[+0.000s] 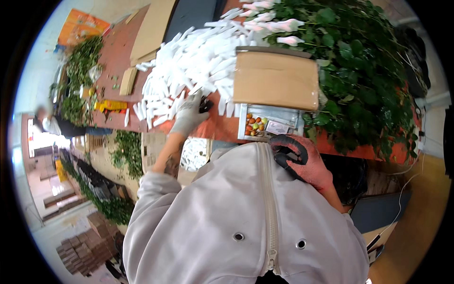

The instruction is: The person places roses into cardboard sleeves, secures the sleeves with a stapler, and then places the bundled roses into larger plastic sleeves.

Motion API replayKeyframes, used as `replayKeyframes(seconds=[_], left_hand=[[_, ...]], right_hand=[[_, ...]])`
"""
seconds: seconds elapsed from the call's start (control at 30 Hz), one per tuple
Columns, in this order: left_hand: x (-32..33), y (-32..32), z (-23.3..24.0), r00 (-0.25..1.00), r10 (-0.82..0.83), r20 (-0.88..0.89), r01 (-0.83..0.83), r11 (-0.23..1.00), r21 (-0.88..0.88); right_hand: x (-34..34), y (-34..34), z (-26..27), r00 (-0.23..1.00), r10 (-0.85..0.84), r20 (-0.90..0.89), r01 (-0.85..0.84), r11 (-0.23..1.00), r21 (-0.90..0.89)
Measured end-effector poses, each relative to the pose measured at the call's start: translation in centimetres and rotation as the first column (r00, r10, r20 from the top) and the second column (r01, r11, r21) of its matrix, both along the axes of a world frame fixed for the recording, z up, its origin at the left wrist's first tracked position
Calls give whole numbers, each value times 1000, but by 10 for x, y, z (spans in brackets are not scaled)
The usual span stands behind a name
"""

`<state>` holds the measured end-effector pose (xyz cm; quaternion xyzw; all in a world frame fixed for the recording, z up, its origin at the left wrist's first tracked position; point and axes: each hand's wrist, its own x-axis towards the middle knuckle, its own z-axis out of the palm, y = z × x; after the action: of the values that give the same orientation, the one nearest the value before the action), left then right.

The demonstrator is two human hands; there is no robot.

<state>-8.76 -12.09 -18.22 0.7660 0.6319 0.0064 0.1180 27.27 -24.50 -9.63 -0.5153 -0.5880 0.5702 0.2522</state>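
Note:
My left hand [189, 113], in a pale grey glove, reaches over the near edge of a heap of white foam sleeves [198, 60]. Its fingertips touch or overlap sleeves there. A small dark object [205, 104] shows between thumb and fingers; whether it is gripped cannot be told. My right hand [305, 159] wears a red glove with a black coated palm. It hovers in front of my jacket, fingers curled and thumb apart, with nothing visible in it. Just beyond it is a metal tray [242, 122] containing small red and green fruit-like pieces [252, 124] and a small printed box [277, 127].
A cardboard box [276, 80] stands behind the tray. Leafy rose stems [354, 81] cover the right side, some blooms in netting sleeves [291, 41]. Cardboard sheets [150, 32] and a yellow tool [111, 105] lie left on the red table [115, 56]. A person [60, 124] stands far left.

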Motion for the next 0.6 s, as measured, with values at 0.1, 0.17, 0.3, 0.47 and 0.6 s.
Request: replayKeyframes(seconds=[0.1,0.17,0.3,0.47,0.6], left_hand=[[1,-4,45,990,89,110,-98,992,77],[16,-3,81,872,249,422,-187,965,-184],[48,-8,91,670,214,711,216,860,-463],[69,-41,61,540,323,777,460,660,-594],[79,-27,46,489,132,862,661,589,-465]], right_hand=[[13,-15,-6,980,-172,103,152,972,177],[16,-13,-7,981,-193,36,183,964,193],[8,-25,10,927,-373,44,360,915,183],[-48,-44,-20,824,-566,6,557,813,170],[-64,-92,-24,543,-839,4,799,519,303]])
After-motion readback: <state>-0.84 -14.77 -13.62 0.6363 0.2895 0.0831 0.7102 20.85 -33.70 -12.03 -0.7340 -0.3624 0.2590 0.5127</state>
